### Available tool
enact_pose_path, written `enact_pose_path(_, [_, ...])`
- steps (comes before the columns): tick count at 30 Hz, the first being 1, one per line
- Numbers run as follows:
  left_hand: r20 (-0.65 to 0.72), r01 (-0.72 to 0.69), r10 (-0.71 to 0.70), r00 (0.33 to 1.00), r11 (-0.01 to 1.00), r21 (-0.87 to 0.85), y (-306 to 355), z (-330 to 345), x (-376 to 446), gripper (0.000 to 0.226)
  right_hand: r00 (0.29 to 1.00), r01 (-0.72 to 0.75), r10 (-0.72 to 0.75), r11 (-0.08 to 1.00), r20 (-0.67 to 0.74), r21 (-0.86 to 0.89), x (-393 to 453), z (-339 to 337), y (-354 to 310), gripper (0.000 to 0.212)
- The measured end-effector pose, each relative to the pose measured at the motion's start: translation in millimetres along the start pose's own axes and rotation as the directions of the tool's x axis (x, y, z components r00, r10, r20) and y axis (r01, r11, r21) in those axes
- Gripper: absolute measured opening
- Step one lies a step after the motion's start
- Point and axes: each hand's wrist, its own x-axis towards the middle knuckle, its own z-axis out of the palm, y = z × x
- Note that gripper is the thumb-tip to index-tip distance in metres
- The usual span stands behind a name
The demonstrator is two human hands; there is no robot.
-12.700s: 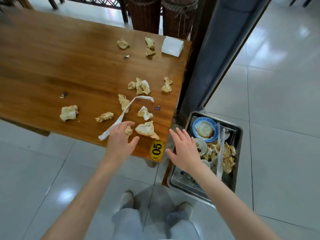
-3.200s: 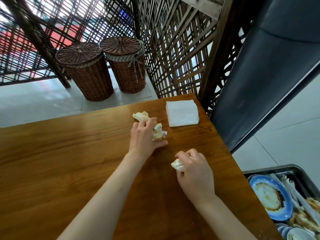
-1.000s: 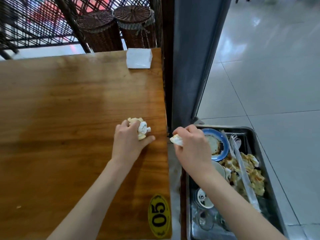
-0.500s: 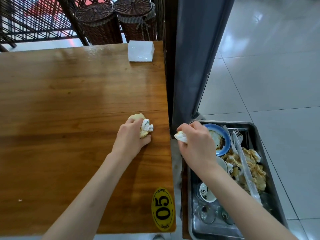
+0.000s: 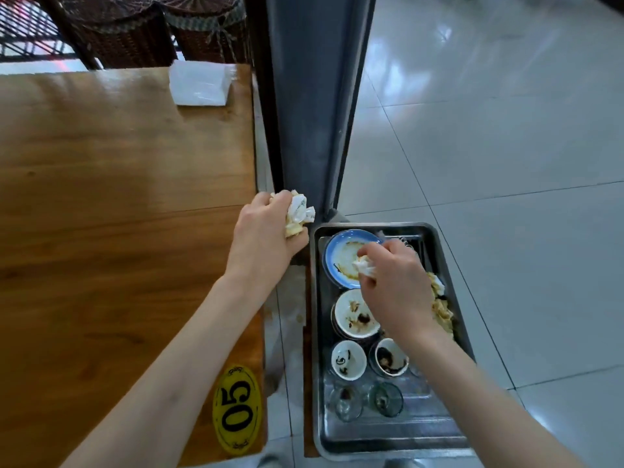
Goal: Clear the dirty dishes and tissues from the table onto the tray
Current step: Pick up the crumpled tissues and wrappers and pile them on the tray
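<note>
My left hand point(image 5: 263, 234) grips a wad of crumpled tissues point(image 5: 299, 212) in the gap between the wooden table point(image 5: 118, 204) and the metal tray point(image 5: 398, 434). My right hand point(image 5: 395, 285) holds a smaller crumpled tissue point(image 5: 364, 266) over the tray, just above the dirty blue plate point(image 5: 341, 256). In the tray lie a white bowl point(image 5: 354, 315), two small sauce cups point(image 5: 347, 359), two small glasses point(image 5: 385, 398) and a heap of used tissues point(image 5: 442, 309) partly hidden behind my right arm.
A white napkin stack point(image 5: 199, 82) sits at the table's far right corner. A yellow "05" sticker point(image 5: 236, 410) marks the near corner. A grey pillar point(image 5: 314, 106) stands beyond the tray, wicker baskets point(image 5: 128, 38) behind the table, tiled floor to the right.
Both hands moved right with their tissues. The left hand left the tabletop and reached the table's edge. The right hand went from the tray's left rim to over the blue plate.
</note>
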Motion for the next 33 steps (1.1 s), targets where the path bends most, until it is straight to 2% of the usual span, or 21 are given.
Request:
enact_pose_path(4, [-0.027,-0.006,0.006,1.000,1.000,0.003,26.3,24.9,7.6,0.035,1.000,-0.028,0.028,0.999,0.002,-0.035,0.7,1.2,44.6,0.019])
enact_pose_path(8, [-0.040,-0.012,0.012,0.999,1.000,-0.003,57.1,58.8,12.3,0.036,0.999,-0.049,0.049,0.999,0.024,0.011,5.3,6.2,94.2,0.019])
enact_pose_path(16, [-0.018,0.102,-0.102,0.995,0.994,0.049,76.1,145.3,21.2,0.044,0.983,-0.144,0.137,0.988,0.122,0.055,8.3,48.4,169.6,0.022])
enact_pose_path(22, [-0.064,0.151,-0.147,0.987,0.987,0.059,70.8,182.7,23.6,0.044,0.978,-0.152,0.136,0.983,0.160,0.098,16.1,86.6,197.7,0.037])
enact_pose_path(29, [-0.025,0.200,-0.199,0.980,0.977,0.069,65.1,205.9,9.8,0.045,0.946,-0.187,0.130,0.967,0.298,0.173,6.6,105.0,220.2,0.067])
enact_pose_path(33, [0.009,0.209,-0.210,0.978,0.974,0.085,68.0,212.8,2.9,0.041,0.943,-0.177,0.100,0.958,0.317,0.224,1.1,104.6,224.5,0.076])
